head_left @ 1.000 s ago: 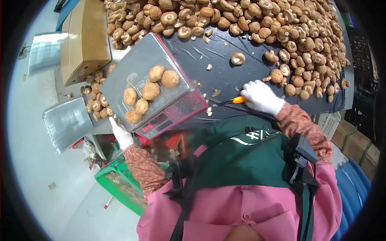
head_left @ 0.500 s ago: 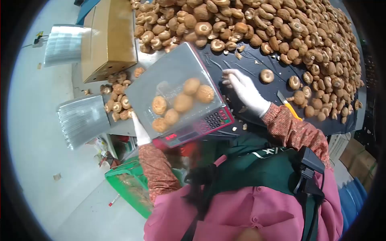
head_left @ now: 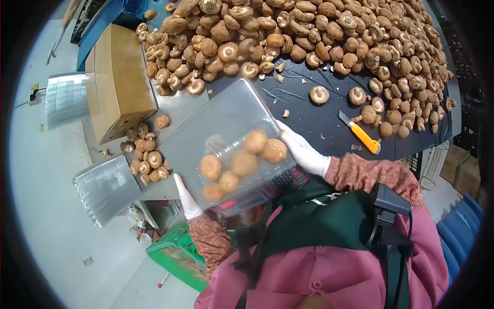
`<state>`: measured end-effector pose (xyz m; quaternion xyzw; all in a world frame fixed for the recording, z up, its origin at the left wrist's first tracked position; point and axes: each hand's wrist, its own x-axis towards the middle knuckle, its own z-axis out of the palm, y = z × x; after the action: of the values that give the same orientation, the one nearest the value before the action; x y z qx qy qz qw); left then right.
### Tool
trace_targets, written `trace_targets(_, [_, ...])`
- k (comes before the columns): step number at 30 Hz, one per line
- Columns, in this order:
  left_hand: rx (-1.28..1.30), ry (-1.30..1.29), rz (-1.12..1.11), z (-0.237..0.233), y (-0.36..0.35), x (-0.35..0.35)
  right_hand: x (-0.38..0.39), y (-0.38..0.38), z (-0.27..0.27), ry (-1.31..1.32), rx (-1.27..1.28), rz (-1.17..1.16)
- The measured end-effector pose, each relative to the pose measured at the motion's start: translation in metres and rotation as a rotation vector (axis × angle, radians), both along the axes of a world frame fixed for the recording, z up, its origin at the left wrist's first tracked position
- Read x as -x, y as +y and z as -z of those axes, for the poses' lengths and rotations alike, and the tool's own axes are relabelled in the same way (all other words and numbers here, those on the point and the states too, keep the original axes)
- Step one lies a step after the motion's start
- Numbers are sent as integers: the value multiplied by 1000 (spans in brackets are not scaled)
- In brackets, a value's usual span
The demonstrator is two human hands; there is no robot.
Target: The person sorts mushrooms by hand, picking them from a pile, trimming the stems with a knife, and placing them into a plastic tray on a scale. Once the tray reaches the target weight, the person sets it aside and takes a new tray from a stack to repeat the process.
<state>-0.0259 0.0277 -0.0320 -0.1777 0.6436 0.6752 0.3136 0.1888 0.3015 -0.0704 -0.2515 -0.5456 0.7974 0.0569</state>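
Observation:
A digital scale (head_left: 206, 135) with a wide grey platform and a red-pink front lies tilted between my gloved hands. Several brown shiitake mushrooms (head_left: 243, 162) rest in a clear plastic tray (head_left: 225, 150) on the platform. My left hand (head_left: 188, 198), in a white glove, holds the scale's left edge near the front, its fingers partly hidden. My right hand (head_left: 304, 151), also gloved, is against the right edge, with fingers passing out of sight underneath. The keypad (head_left: 287, 180) looks blurred, and the red display digits (head_left: 226, 204) cannot be read.
A large shiitake pile (head_left: 309, 31) covers the table's far side. An orange utility knife (head_left: 365, 138) lies with blade out at right. At left are a cardboard box (head_left: 121, 77), a small mushroom cluster (head_left: 149, 159) and stacked clear trays (head_left: 107, 188). A green crate (head_left: 180, 257) sits below.
My right hand has moved from beside the scale onto its right edge. The scale and its mushrooms have shifted right and toward my body. The camera view has turned slightly.

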Motion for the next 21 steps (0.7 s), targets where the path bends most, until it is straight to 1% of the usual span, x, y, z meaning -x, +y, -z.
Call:
trace_targets(3, [-28,3,12,0,16,-11,-20,2,8,-23,70,85])
trace_targets(4, [-30,8,15,0,21,-9,-22,1,12,-17,128,128])
trace_targets(7, [7,-29,58,-1,33,4,-30,4,6,-25,102,166])
trace_targets(8, [8,-24,75,21,18,15,-30,2,5,3,252,224])
trace_targets(11, [49,-52,107,22,32,21,-38,0,6,4,320,288])
trace_targets(12, [18,-70,117,22,36,21,-39,1,8,-29,187,263])
trace_targets(15, [-70,-131,127,17,50,13,-43,6,8,-57,265,297])
trace_targets(16, [-102,-151,121,10,61,10,-43,11,9,-51,199,280])
trace_targets(17, [-131,-171,116,7,68,7,-42,17,8,-51,200,278])
trace_targets(19, [-116,-123,120,10,78,2,-36,31,4,-44,202,279])
trace_targets(20, [-110,-97,122,12,81,-1,-32,34,3,-74,345,331])
trace_targets(21, [-144,-107,127,15,80,-5,-31,42,-1,-72,341,324])
